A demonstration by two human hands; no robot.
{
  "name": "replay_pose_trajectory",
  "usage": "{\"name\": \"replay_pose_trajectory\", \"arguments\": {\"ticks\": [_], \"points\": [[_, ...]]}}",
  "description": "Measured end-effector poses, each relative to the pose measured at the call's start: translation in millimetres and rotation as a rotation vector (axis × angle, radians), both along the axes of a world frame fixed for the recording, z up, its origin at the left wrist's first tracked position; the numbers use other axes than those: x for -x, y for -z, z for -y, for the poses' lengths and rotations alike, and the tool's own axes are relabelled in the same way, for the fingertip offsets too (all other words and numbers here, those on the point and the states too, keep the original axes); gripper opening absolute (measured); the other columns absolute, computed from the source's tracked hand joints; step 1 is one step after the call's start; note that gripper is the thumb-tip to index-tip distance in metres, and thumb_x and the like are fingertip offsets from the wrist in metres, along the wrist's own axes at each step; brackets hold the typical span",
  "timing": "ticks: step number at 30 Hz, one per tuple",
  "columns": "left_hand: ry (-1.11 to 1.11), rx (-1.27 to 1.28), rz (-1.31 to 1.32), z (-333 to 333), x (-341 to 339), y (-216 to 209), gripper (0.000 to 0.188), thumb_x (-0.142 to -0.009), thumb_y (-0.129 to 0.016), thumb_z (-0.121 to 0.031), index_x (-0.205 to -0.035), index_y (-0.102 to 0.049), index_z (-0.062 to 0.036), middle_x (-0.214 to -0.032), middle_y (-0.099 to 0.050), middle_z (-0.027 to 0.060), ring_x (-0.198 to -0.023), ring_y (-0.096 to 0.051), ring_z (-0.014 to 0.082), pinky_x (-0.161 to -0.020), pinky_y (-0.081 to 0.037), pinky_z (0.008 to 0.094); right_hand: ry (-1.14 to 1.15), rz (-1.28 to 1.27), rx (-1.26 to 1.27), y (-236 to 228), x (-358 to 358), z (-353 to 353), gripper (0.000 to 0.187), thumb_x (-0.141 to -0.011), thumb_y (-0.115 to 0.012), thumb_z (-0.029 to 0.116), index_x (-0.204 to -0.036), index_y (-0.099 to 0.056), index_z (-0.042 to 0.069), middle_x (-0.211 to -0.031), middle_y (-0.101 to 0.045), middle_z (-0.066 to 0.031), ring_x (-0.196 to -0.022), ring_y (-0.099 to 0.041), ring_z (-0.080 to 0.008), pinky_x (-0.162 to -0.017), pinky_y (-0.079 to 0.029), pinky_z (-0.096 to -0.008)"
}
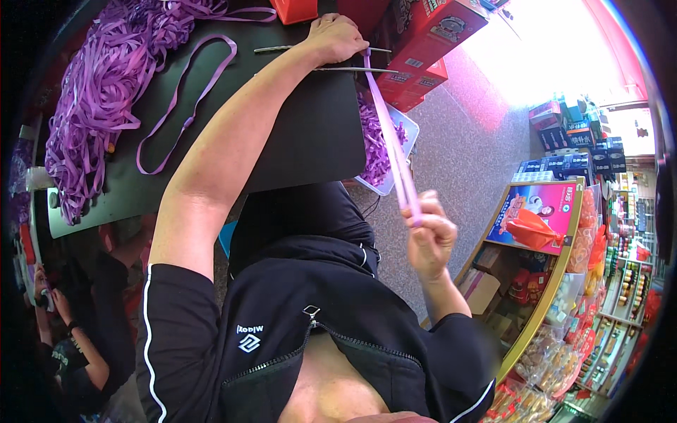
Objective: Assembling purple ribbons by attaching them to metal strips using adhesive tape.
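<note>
A purple lanyard (384, 113) runs taut as a narrow double strip from the two thin metal rods to my right hand. My right hand (431, 233) is closed around its near end, out past the table edge. At the far end my left hand (337, 37) is curled beside the rods (377, 50), its thumb side against a small darker piece on the strip. Some of its fingertips are hidden. Another purple lanyard (201, 92) lies in a long loop on the dark table (296, 141), left of my left forearm. A large tangled heap of purple lanyards (99, 99) covers the table's left part.
Below the table's right edge stands a clear plastic bin (407, 151) of purple pieces. Red boxes (437, 35) stack beyond it. An orange-red container (295, 8) sits at the far edge. A display case (536, 282) stands at right; another person (81, 345) works at lower left.
</note>
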State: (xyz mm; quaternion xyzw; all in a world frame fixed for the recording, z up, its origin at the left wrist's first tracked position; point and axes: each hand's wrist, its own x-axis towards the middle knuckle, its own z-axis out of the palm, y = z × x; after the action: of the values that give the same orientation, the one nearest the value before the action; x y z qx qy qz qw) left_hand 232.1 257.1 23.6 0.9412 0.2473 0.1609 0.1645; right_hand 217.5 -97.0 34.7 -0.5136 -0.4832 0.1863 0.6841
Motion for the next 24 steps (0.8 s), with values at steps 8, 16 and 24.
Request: {"name": "replay_pose_trajectory", "arguments": {"ticks": [8,16,24], "points": [[0.03,0.052,0.001,-1,4,-7,0.028,-0.083,-0.056,-0.04,-0.089,-0.074,-0.0194,-0.123,-0.055,0.0025,-0.123,-0.039,0.0245,-0.103,-0.029,0.0399,-0.226,0.127,-0.28,-89,-67,-90,0.04,-0.089,-0.059,0.032,-0.105,-0.062,-0.005,-0.102,-0.061,-0.0199,-0.094,-0.056,-0.0277,-0.089,-0.041,-0.0411],[0.043,0.042,0.097,-2,-2,2,0.027,-0.081,-0.058,-0.038,-0.085,-0.074,-0.0166,-0.119,-0.056,0.0055,-0.12,-0.041,0.0266,-0.102,-0.03,0.0413,-0.595,-0.302,-0.166,-137,-185,-249,0.042,-0.094,-0.047,0.035,-0.114,-0.058,-0.001,-0.112,-0.062,-0.0091,-0.093,-0.052,-0.0145,-0.079,-0.035,-0.0273],[0.049,0.1,0.075,-5,5,2,0.029,-0.082,-0.055,-0.035,-0.095,-0.072,-0.0142,-0.129,-0.05,0.0084,-0.131,-0.031,0.0322,-0.108,-0.022,0.0455,-0.266,-0.167,0.194,-83,-228,-348,0.04,-0.093,-0.049,0.041,-0.105,-0.066,0.007,-0.098,-0.068,-0.0001,-0.066,-0.048,-0.0038,-0.056,-0.033,-0.0175]]}}
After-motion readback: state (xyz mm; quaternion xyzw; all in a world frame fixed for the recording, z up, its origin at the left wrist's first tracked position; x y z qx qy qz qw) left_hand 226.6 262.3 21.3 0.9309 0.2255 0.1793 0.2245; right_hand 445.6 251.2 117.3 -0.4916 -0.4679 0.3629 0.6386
